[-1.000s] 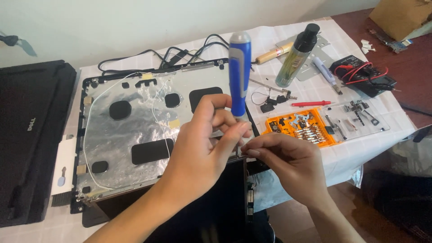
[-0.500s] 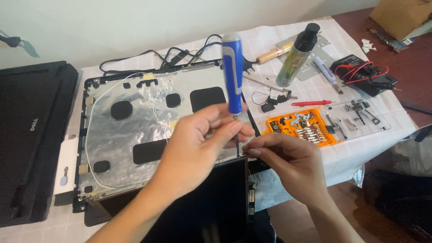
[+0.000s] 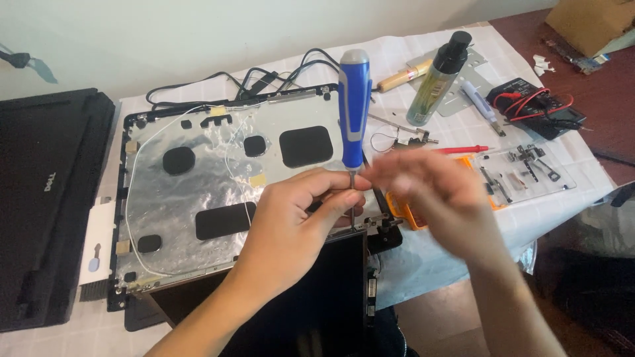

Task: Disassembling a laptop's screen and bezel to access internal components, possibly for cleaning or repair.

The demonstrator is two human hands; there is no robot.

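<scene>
My left hand (image 3: 294, 221) pinches the metal shaft of a blue and grey screwdriver (image 3: 354, 109), which stands upright with its handle up. It hovers over the right edge of an opened laptop lid back (image 3: 198, 192) lined with silver foil and black pads. My right hand (image 3: 436, 198) is blurred, raised just right of the screwdriver shaft, fingers loosely curled; whether it holds anything small cannot be made out. A dark screen panel (image 3: 317, 304) lies below my left hand.
An orange screw tray (image 3: 400, 211) sits partly behind my right hand. A spray bottle (image 3: 440, 79), a black multimeter with red leads (image 3: 536, 109), a clear parts tray (image 3: 529, 168) and black cables (image 3: 264, 82) lie at the back right. A black laptop part (image 3: 46, 198) lies left.
My right hand lifted from the lid's lower right corner up toward the screwdriver shaft and now blurs. My left hand kept the screwdriver upright, shifting slightly.
</scene>
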